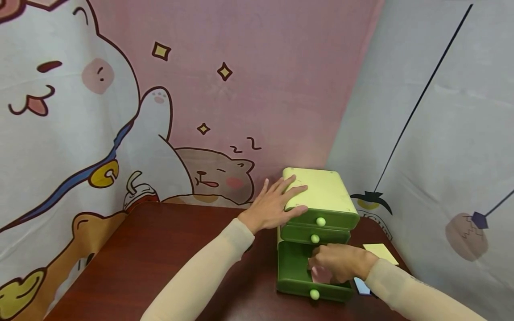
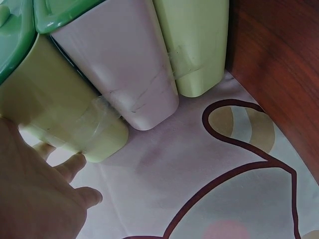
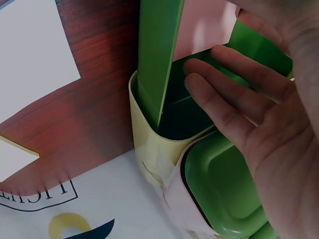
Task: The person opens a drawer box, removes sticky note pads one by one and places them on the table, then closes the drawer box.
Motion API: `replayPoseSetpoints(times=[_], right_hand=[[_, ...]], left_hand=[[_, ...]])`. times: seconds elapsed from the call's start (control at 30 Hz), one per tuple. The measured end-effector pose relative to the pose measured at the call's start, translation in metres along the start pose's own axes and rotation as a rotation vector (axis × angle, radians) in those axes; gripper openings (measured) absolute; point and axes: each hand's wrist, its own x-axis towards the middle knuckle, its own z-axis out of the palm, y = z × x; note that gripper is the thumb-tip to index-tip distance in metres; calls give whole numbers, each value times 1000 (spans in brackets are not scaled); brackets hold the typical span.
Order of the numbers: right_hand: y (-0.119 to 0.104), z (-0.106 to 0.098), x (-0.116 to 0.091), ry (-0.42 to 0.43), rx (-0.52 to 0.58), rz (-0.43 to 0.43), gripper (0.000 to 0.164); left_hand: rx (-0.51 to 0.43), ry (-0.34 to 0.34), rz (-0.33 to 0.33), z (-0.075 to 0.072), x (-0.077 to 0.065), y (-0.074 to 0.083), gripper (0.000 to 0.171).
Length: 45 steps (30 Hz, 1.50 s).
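Observation:
A small drawer unit (image 1: pixel 321 189) with a pale yellow top and green drawers stands on the table. My left hand (image 1: pixel 273 207) rests on its top left edge, fingers spread; the left wrist view shows its fingers against the yellow casing (image 2: pixel 65 114). The bottom drawer (image 1: pixel 291 263) is pulled out. Inside it, my right hand (image 1: pixel 337 263) holds a pink sticky note pad (image 1: pixel 321 274) at the edge. In the right wrist view the pad (image 3: pixel 204 25) is beside the drawer's side wall, with several fingers (image 3: pixel 224 99) extended below it; the grip is partly hidden.
To the right of the unit, a yellow sticky note pad (image 1: pixel 380 253) and a blue one (image 1: pixel 362 286) lie on the brown table (image 1: pixel 160 258). The two upper drawers, with round knobs (image 1: pixel 321 221), are closed. A cartoon-printed cloth (image 1: pixel 261 89) hangs behind and at the right.

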Motion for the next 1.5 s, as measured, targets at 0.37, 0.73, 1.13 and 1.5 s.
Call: replayPoseSetpoints(times=[0.37,0.73,1.13,1.5], right_hand=[[-7,3,6,13,-130,15,51],[-13,4,15,-43,-194,43,51],[-15,2,17,-53,-235,60,53],[-15,4,16,-58,-181,81,49]], left_hand=[[15,0,-2,0,-1,0,76],[9,-1,-6,1,0,0,77],[4,3,-7,0,0,0,75],[3,4,-6,0,0,0,76]])
